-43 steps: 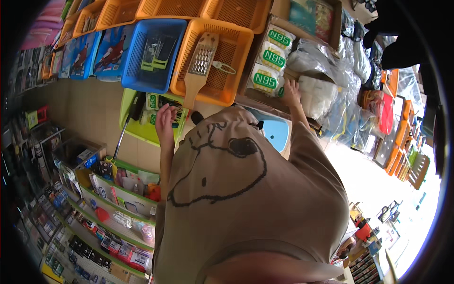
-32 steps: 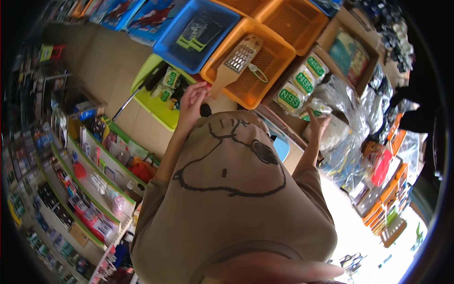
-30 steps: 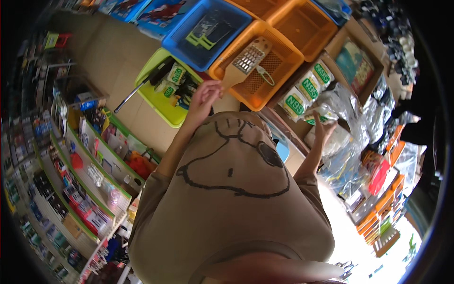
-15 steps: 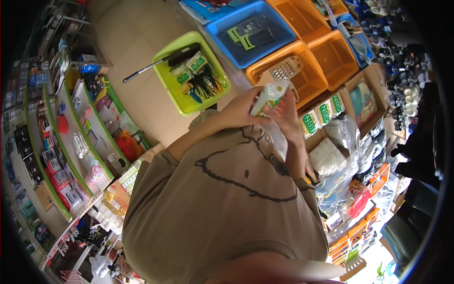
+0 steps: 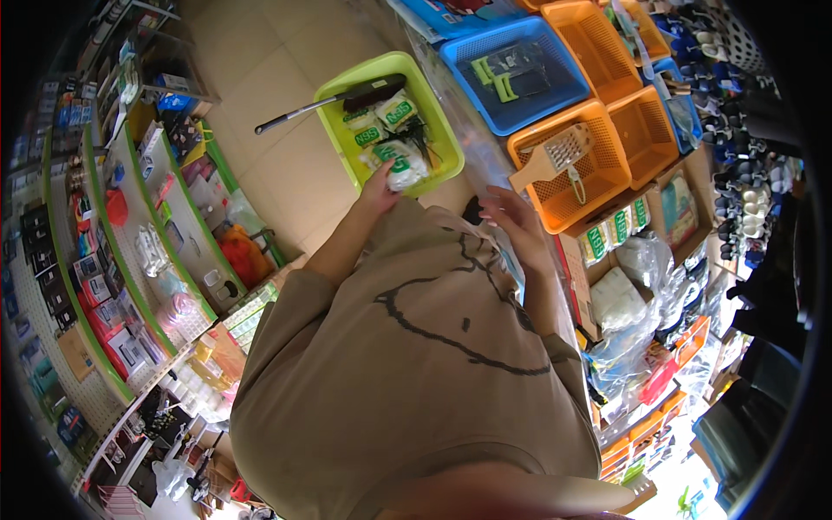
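Note:
My left hand (image 5: 379, 189) reaches over the near rim of the lime-green basin (image 5: 451, 143), its fingers closed on a white plastic packet with a green label (image 5: 406, 172). The packet lies among similar white-and-green packets (image 5: 397, 113) in the basin. A long-handled black brush (image 5: 364, 89) rests across the far part, its handle jutting out past the left rim. Thin black strands (image 5: 422, 139) show beside the packets. My right hand (image 5: 517, 221) is raised near the orange basket, fingers apart and empty.
On the right, orange plastic baskets (image 5: 648, 130) stand beside a blue basket (image 5: 568, 91) with green-handled items. One orange basket holds a wooden-handled grater (image 5: 555, 158). More white-and-green packets (image 5: 617, 227) sit in a carton. Stocked shelves (image 5: 130, 286) line the left side.
My left hand has carried the packet away from my right hand, leftward and down into the basin. My right hand has let go of it and spread its fingers.

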Motion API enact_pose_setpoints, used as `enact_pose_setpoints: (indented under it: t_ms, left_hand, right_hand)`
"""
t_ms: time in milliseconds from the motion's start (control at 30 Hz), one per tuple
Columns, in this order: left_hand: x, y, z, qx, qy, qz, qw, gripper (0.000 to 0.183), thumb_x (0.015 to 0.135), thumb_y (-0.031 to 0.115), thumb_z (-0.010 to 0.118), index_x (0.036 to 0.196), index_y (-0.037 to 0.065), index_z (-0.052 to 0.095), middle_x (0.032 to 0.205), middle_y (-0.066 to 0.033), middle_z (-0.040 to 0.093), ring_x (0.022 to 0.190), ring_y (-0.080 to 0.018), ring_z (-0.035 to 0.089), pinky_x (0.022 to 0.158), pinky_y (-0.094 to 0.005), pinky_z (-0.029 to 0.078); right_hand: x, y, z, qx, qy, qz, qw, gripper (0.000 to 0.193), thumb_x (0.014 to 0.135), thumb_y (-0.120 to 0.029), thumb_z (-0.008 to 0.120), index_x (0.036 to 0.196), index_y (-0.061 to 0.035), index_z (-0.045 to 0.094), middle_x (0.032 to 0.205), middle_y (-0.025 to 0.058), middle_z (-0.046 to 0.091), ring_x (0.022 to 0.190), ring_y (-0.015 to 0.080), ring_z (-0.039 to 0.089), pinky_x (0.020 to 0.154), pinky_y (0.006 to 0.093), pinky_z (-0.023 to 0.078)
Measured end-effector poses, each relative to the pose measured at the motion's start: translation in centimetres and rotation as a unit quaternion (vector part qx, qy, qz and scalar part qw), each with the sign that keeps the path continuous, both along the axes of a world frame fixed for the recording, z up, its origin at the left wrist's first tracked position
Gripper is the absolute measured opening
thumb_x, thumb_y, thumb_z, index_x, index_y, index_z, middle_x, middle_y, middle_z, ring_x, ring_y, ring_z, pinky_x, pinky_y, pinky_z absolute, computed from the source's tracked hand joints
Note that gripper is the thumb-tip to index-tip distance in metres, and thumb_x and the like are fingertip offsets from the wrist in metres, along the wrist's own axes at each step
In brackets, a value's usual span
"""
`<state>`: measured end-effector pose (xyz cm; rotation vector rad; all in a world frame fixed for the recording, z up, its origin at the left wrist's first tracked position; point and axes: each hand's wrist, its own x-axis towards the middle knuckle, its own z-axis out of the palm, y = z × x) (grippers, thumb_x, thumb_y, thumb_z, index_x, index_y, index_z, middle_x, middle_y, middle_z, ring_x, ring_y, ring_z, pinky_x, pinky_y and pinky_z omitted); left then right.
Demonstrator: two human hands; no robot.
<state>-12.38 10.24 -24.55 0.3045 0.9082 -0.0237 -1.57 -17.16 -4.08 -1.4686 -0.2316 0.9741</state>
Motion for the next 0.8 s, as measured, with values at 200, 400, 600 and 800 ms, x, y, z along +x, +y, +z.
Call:
enact_pose_setpoints:
  t_ms: [200,400,600,800]
  left_hand:
    - [-4.0,3.8,-4.7,-0.027,0.101,-0.012,0.994,0.036,0.095,0.025,0.050,0.125,0.007,0.052,0.125,-0.0130,0.061,0.117,-0.0315,0.059,0.104,-0.0469,0.046]
    - [-2.4,6.4,-8.7,-0.069,-0.025,0.010,0.997,0.035,0.090,0.029,0.057,0.121,0.012,0.057,0.120,-0.0069,0.064,0.111,-0.0289,0.062,0.095,-0.0420,0.049]
    - [-4.6,11.5,-18.2,-0.069,0.116,-0.001,0.991,0.060,0.087,0.055,0.061,0.130,0.015,0.048,0.125,-0.0136,0.048,0.110,-0.0292,0.052,0.090,-0.0408,0.049]
    - [-3.2,7.7,-13.0,0.037,0.152,-0.080,0.984,0.041,0.098,0.029,0.050,0.132,0.007,0.041,0.107,-0.0096,0.060,0.099,-0.0243,0.062,0.088,-0.0399,0.052]
  right_hand:
    - [-3.1,1.8,-0.7,0.021,0.055,-0.117,0.991,0.038,0.096,-0.017,0.059,0.129,0.0012,0.053,0.107,0.0092,0.065,0.095,0.0170,0.063,0.086,0.0294,0.049]
    - [-5.9,1.7,-0.3,0.018,0.110,-0.209,0.972,0.039,0.098,-0.017,0.055,0.131,0.0025,0.051,0.108,0.0100,0.065,0.093,0.0173,0.064,0.084,0.0299,0.049]
    - [-6.9,2.4,0.4,0.002,0.152,-0.263,0.953,0.036,0.098,-0.018,0.056,0.127,0.0016,0.053,0.105,0.0093,0.066,0.091,0.0163,0.064,0.081,0.0289,0.050]
    - [-7.3,2.6,1.2,-0.007,0.129,-0.314,0.940,0.034,0.098,-0.019,0.056,0.126,0.0008,0.055,0.102,0.0080,0.065,0.089,0.0161,0.064,0.080,0.0284,0.050]
